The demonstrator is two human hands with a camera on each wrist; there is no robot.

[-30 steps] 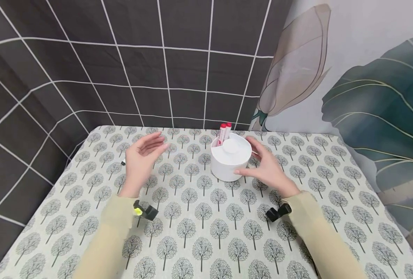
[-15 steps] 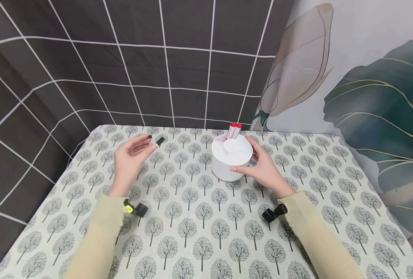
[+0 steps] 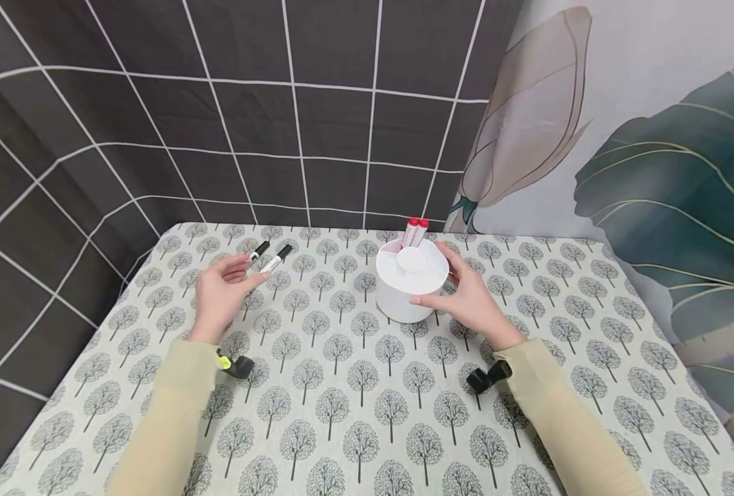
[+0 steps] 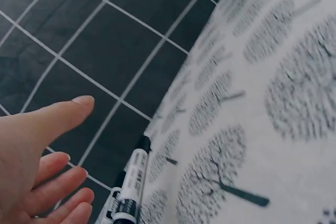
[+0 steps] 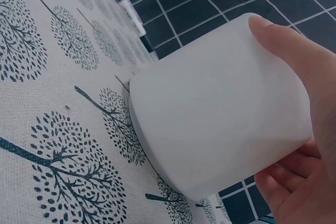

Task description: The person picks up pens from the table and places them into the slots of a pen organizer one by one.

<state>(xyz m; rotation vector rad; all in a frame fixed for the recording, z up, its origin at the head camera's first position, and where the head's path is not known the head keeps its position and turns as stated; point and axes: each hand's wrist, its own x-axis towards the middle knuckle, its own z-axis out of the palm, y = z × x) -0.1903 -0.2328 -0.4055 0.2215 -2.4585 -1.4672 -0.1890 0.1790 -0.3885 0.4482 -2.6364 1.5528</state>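
My left hand (image 3: 221, 293) hovers with loosely bent, parted fingers just short of two black-capped white markers (image 3: 278, 257) lying side by side on the cloth. In the left wrist view those markers (image 4: 132, 187) rest beyond the fingertips, and nothing sits between thumb and fingers. My right hand (image 3: 475, 303) holds a white round pen holder (image 3: 404, 303) from its right side, thumb on the near wall and fingers round the back. The holder stands upright on the table. Two red-capped markers (image 3: 412, 234) lean in one of its compartments. The right wrist view shows the thumb (image 5: 278, 38) at its rim.
A light tablecloth with a tree print (image 3: 361, 413) covers the table. Behind its far edge hangs a dark curtain with a white grid (image 3: 330, 124). A leaf-patterned curtain (image 3: 683, 186) hangs at the right.
My left hand has drawn back and left, uncovering the two black-capped markers. The pen holder has turned slightly in my right hand, its red-capped markers shifting right.
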